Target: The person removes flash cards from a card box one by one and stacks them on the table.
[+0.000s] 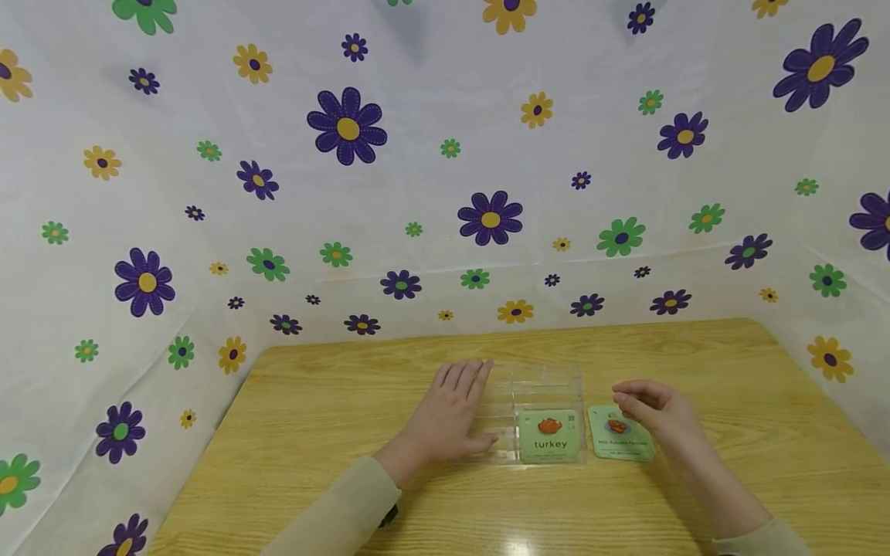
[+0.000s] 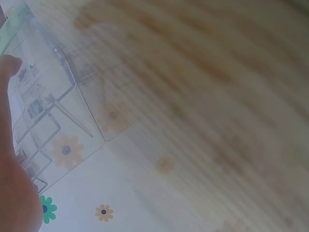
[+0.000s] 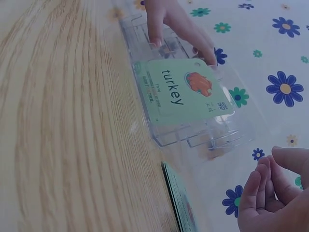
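Observation:
A clear plastic card rack with stepped tiers sits on the table. One green card with the word "turkey" and a picture of a roast bird stands in its front right part. My left hand rests on the rack's left side, fingers extended and thumb apart near the front. To the right of the rack lies a small stack of green cards, the top one reading "Mid-Autumn Festival". Just above the stack's right side is my right hand, fingers bent loosely towards the thumb, with nothing visible between them.
The wooden table reaches back to a white cloth backdrop printed with purple, yellow and green flowers. The cloth also hangs along the left and right sides.

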Available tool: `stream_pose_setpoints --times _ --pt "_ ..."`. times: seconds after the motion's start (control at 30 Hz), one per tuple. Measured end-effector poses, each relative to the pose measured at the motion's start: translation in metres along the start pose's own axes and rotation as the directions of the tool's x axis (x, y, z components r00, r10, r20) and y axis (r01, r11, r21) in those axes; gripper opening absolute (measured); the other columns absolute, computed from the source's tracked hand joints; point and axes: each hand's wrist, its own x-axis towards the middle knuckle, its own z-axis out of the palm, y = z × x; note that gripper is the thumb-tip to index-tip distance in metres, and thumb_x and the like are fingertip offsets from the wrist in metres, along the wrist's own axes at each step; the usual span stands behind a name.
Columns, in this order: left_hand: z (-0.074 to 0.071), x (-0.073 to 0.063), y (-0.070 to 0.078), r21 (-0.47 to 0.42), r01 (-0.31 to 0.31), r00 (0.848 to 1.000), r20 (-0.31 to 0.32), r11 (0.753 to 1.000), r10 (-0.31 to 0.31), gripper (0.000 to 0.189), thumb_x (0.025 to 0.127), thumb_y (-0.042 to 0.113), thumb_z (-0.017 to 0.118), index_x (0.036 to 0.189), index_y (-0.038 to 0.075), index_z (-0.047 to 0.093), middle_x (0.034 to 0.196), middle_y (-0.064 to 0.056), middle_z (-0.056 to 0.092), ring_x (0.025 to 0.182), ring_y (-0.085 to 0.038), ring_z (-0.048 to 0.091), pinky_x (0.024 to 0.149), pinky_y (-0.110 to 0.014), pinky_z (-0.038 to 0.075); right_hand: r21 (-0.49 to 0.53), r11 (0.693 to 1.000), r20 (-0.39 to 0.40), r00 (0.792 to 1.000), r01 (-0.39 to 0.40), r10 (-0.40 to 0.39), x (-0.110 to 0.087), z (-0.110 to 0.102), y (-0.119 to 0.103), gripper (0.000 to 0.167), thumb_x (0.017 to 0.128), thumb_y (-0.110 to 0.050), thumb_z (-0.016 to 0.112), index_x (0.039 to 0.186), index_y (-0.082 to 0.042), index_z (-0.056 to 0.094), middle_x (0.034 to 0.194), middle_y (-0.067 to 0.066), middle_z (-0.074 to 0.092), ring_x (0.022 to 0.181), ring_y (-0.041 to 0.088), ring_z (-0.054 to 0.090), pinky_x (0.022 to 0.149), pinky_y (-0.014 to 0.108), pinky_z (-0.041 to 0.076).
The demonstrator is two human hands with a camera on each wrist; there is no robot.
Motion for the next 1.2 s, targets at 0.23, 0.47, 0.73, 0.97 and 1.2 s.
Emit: stream_pose_setpoints --times 0.23,0.47,0.73,0.97,1.2 --pt "0.0 0.0 0.0 0.006 -0.003 1.0 -0.008 1.0 0.004 0.113 0.091 0.076 0.061 0.168 0.004 0.021 0.161 -0.011 0.042 0.144 -0.027 0.043 0.125 -0.047 0.035 -0.003 1.0 0.024 1.0 0.0 0.0 -0.001 0.005 -0.001 0.041 0.105 -0.022 0.068 0.133 0.009 0.064 0.104 -0.014 0.072 0.098 0.005 0.069 0.088 0.021 0.059" --pt "-0.001 0.0 -0.001 0.003 -0.002 1.0 -0.011 1.0 0.002 0.113 0.09 0.076 0.061 0.168 0.005 0.02 0.161 -0.011 0.042 0.144 -0.027 0.044 0.125 -0.047 0.035 -0.011 1.0 0.052 0.999 0.0 0.0 -0.001 0.011 -0.001 0.038 0.105 -0.018 0.068 0.132 0.009 0.064 0.103 -0.01 0.072 0.095 0.006 0.067 0.085 0.022 0.059" --pt "0.001 0.0 -0.001 0.016 -0.002 1.0 -0.016 1.0 0.002 0.113 0.09 0.077 0.06 0.167 0.004 0.021 0.161 -0.01 0.042 0.145 -0.027 0.043 0.125 -0.047 0.036 -0.012 1.0 0.072 0.997 -0.012 0.013 -0.001 0.017 0.001 0.04 0.104 -0.017 0.068 0.133 0.01 0.063 0.104 -0.009 0.072 0.094 0.008 0.066 0.085 0.025 0.06" --pt "0.0 0.0 -0.001 0.014 0.0 1.0 0.001 1.0 0.0 0.113 0.091 0.077 0.059 0.168 0.004 0.02 0.162 -0.011 0.042 0.146 -0.027 0.043 0.126 -0.047 0.035 -0.016 1.0 0.084 0.996 -0.009 0.01 -0.002 0.022 0.001 0.038 0.104 -0.016 0.068 0.131 0.01 0.064 0.105 -0.006 0.072 0.095 0.008 0.066 0.087 0.024 0.06" --pt "0.0 0.0 -0.001 0.002 -0.001 1.0 -0.009 1.0 0.001 0.113 0.091 0.077 0.06 0.168 0.005 0.02 0.162 -0.011 0.042 0.145 -0.027 0.043 0.126 -0.047 0.035 -0.016 1.0 0.109 0.994 0.025 -0.023 -0.004 0.027 -0.001 0.036 0.104 -0.012 0.067 0.129 0.012 0.064 0.108 -0.002 0.071 0.097 0.005 0.065 0.089 0.023 0.059"
